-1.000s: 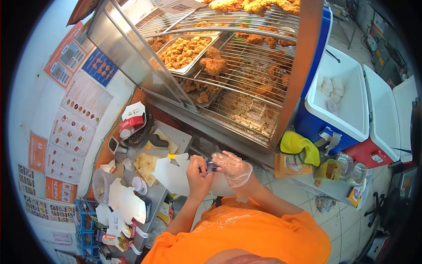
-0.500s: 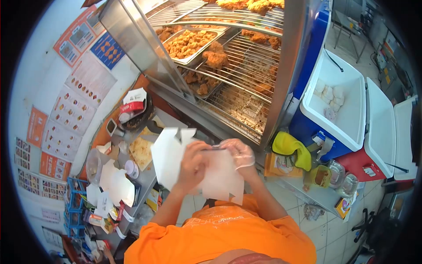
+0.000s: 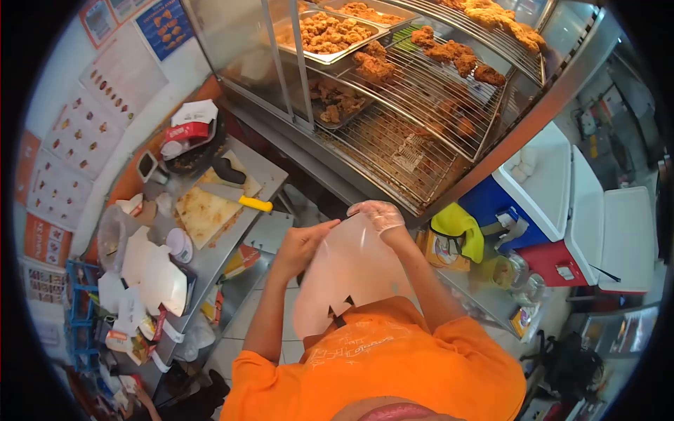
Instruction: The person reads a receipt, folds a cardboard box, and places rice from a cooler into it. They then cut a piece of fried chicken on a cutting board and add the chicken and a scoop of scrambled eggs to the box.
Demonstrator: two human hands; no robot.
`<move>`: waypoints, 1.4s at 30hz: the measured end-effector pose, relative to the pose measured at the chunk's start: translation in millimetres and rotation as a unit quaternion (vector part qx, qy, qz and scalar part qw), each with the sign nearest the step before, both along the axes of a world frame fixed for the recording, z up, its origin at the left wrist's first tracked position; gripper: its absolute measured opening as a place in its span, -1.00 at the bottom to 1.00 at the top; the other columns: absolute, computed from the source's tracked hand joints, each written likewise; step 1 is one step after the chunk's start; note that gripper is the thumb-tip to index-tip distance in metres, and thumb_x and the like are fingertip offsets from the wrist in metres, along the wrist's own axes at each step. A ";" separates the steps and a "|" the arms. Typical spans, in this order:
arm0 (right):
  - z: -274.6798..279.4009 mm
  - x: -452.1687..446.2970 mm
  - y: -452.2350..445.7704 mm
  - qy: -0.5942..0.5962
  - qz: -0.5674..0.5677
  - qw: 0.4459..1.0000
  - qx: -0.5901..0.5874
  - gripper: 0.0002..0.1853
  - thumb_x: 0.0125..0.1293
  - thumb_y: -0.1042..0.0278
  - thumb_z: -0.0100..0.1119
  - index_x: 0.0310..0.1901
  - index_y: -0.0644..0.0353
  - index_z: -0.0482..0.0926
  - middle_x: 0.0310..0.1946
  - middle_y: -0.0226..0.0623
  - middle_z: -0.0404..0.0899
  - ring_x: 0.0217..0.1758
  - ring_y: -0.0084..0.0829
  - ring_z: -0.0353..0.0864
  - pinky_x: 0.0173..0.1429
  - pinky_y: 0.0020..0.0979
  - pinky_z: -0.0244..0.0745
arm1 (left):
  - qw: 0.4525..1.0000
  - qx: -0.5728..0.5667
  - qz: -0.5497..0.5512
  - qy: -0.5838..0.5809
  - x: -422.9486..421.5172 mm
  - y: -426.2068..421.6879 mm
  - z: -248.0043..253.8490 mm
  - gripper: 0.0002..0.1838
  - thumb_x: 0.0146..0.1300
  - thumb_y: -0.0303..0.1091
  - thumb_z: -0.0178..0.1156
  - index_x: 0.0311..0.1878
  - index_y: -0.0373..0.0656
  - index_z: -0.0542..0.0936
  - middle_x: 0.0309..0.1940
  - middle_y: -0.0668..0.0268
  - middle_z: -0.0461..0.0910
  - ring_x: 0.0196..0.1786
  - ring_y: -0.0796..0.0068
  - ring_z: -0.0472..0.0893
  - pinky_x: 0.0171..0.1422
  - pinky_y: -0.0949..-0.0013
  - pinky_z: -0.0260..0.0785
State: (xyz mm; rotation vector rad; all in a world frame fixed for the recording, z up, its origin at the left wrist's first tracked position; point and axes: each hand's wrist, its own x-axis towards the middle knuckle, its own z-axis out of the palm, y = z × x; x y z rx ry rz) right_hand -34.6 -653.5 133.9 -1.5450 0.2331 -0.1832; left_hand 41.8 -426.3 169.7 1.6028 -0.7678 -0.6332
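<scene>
A white flat cardboard box blank (image 3: pixel 354 263) with cut notches hangs in front of my orange shirt. My left hand (image 3: pixel 305 245) pinches its upper left edge, fingers closed. On my right hand (image 3: pixel 379 216) is a clear plastic glove, and its fingers are closed over the top edge of the blank. Left of my hands lies a knife (image 3: pixel 239 196) with a yellow handle, on a stained cutting board (image 3: pixel 210 217).
Ahead stands a heated display cabinet (image 3: pixel 449 189) with fried chicken (image 3: pixel 330 34) on racks and trays. To the right are a blue cooler (image 3: pixel 484 200) and a yellow-green cloth (image 3: pixel 456 228). Stacked white boxes (image 3: pixel 144 266) crowd the left counter.
The blank has swung from a partly folded, angled position to hanging flatter toward my body. The view has turned, bringing the knife into sight on the cutting board.
</scene>
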 end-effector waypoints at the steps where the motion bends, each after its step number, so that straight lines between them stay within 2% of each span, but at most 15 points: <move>1: -3.5 4.3 5.3 0.013 -0.007 1.000 -0.011 -0.69 0.53 0.24 0.04 -0.18 0.28 0.69 -0.28 -0.33 0.70 -0.17 -0.51 0.61 0.02 -0.44 0.52 | 0.996 0.021 0.027 -0.077 -7.7 -2.6 0.6 -0.63 0.49 -0.23 0.09 0.16 -0.31 0.60 -0.10 0.08 0.74 -0.19 0.50 0.72 -0.09 0.43 0.51; 6: -16.3 21.0 43.6 -0.026 0.022 0.998 -0.050 -0.72 0.51 0.26 0.09 -0.24 0.26 0.69 -0.37 -0.36 0.67 -0.24 -0.53 0.60 -0.09 -0.45 0.52 | 0.974 0.089 0.199 -0.053 -28.9 -7.4 -37.8 -0.78 0.40 -0.32 0.23 -0.09 -0.32 0.55 -0.36 0.14 0.74 -0.29 0.53 0.70 -0.26 0.38 0.45; 9: -7.1 31.2 64.7 -0.081 0.048 0.991 -0.097 -0.77 0.49 0.32 0.12 -0.25 0.26 0.68 -0.32 -0.34 0.65 -0.22 -0.53 0.58 -0.08 -0.44 0.52 | 0.981 0.046 0.181 0.055 0.8 14.2 -43.5 -0.67 0.30 -0.28 0.36 -0.12 -0.30 0.45 -0.36 0.10 0.73 -0.39 0.51 0.66 -0.27 0.39 0.48; 11: -16.1 42.6 68.6 0.044 0.079 0.990 0.111 -0.81 0.46 0.35 0.14 -0.21 0.27 0.68 -0.24 -0.32 0.65 -0.19 -0.52 0.58 -0.06 -0.41 0.52 | 0.977 -0.024 0.175 0.122 23.6 29.9 -58.9 -0.63 0.20 -0.32 0.45 -0.06 -0.25 0.50 -0.27 0.20 0.73 -0.27 0.58 0.64 -0.17 0.49 0.44; 12: -13.4 50.6 71.0 -0.019 0.133 0.991 -0.023 -0.79 0.45 0.34 0.16 -0.03 0.27 0.65 -0.15 -0.32 0.64 -0.12 -0.53 0.56 0.02 -0.42 0.50 | 0.976 -0.038 0.162 0.139 32.1 39.9 -63.9 -0.63 0.23 -0.30 0.42 -0.01 -0.23 0.51 -0.24 0.21 0.72 -0.22 0.57 0.63 -0.10 0.47 0.43; 15: 46.7 57.2 86.0 0.117 0.127 0.985 -0.014 -0.64 0.44 0.28 0.19 0.20 0.21 0.54 0.00 -0.27 0.61 0.04 -0.47 0.55 0.15 -0.43 0.46 | 0.973 -0.058 0.183 0.126 58.3 75.2 -66.8 -0.63 0.29 -0.26 0.37 0.06 -0.19 0.53 -0.18 0.21 0.71 -0.14 0.55 0.63 0.01 0.43 0.42; 16: 42.4 61.2 74.1 0.055 0.138 0.988 -0.041 -0.47 0.43 0.24 0.21 0.38 0.11 0.37 0.19 -0.20 0.53 0.20 -0.35 0.51 0.28 -0.35 0.40 | 0.967 -0.060 0.222 0.111 66.2 86.6 -66.1 -0.63 0.32 -0.24 0.34 0.10 -0.18 0.53 -0.16 0.20 0.70 -0.11 0.53 0.62 0.04 0.41 0.42; 21: -3.3 55.5 21.6 0.129 0.034 0.989 0.061 -0.30 0.38 0.26 0.28 0.48 0.09 0.20 0.34 -0.17 0.40 0.28 -0.23 0.49 0.34 -0.18 0.39 | 0.914 -0.122 0.383 0.064 82.5 103.8 -60.6 -0.68 0.40 -0.34 0.19 0.16 -0.20 0.51 -0.17 0.27 0.65 -0.11 0.50 0.61 0.03 0.46 0.42; 24: -10.4 52.3 12.4 0.134 0.012 0.970 0.200 -0.34 0.25 0.28 0.43 0.35 0.22 0.39 0.12 -0.26 0.61 0.05 -0.35 0.62 0.22 -0.27 0.47 | 0.917 -0.178 0.352 0.061 47.4 73.1 -30.2 -0.57 0.32 -0.48 0.21 0.25 -0.20 0.44 -0.03 0.27 0.60 -0.02 0.48 0.59 0.10 0.43 0.44; 27: -5.3 42.0 -17.3 0.118 0.073 0.983 0.121 -0.72 0.24 0.37 0.42 -0.03 0.23 0.68 -0.09 -0.34 0.71 -0.05 -0.42 0.66 0.01 -0.36 0.53 | 0.957 -0.194 0.150 0.152 27.3 64.4 -42.0 -0.20 0.07 -0.68 0.34 0.42 -0.17 0.29 0.23 0.22 0.48 0.22 0.43 0.50 0.28 0.36 0.41; 31: -37.4 36.9 -23.6 0.077 0.140 0.987 -0.016 -0.73 0.21 0.55 0.35 -0.04 0.31 0.66 -0.04 -0.27 0.69 0.00 -0.40 0.64 0.11 -0.36 0.53 | 0.995 -0.070 -0.037 0.064 -21.8 38.5 -18.8 0.18 -0.23 -0.65 0.58 0.53 -0.07 0.18 0.34 0.26 0.40 0.29 0.43 0.47 0.34 0.35 0.39; 35: -34.2 2.9 37.3 -0.084 0.014 0.988 -0.129 -0.65 0.15 0.48 0.38 -0.01 0.22 0.57 -0.03 -0.34 0.65 -0.06 -0.46 0.66 0.03 -0.41 0.56 | 0.997 -0.065 0.040 0.004 -58.4 15.0 -51.1 0.29 -0.24 -0.69 0.57 0.59 -0.02 0.04 0.30 0.32 0.47 0.19 0.54 0.51 0.29 0.39 0.43; 37: -29.0 -12.4 54.9 -0.182 -0.055 0.877 -0.442 -0.53 0.11 0.36 0.29 0.11 0.18 0.54 -0.08 -0.18 0.60 -0.09 -0.07 0.60 0.04 -0.15 0.52 | 0.995 -0.075 0.062 0.025 -77.3 12.4 -72.3 0.32 -0.23 -0.66 0.58 0.61 0.00 0.00 0.29 0.32 0.49 0.16 0.55 0.53 0.27 0.40 0.43; 40: -97.6 -33.2 42.0 -0.079 0.081 0.869 -0.482 -0.51 0.09 0.13 0.30 0.03 0.19 0.54 -0.07 -0.05 0.52 0.07 0.02 0.48 0.16 -0.02 0.41 | 0.989 -0.103 0.079 0.074 -99.2 12.9 -86.0 0.41 -0.26 -0.61 0.62 0.62 0.00 -0.13 0.36 0.30 0.41 0.21 0.51 0.48 0.32 0.35 0.39; 42: -107.6 -34.6 31.0 -0.050 0.157 0.857 -0.488 -0.49 0.08 0.11 0.29 0.03 0.20 0.53 -0.04 -0.02 0.51 0.07 0.03 0.47 0.18 -0.02 0.39 | 0.965 -0.122 0.028 0.231 -108.6 13.7 -91.7 0.48 -0.22 -0.45 0.66 0.62 -0.02 -0.28 0.49 0.22 0.22 0.35 0.45 0.37 0.44 0.30 0.27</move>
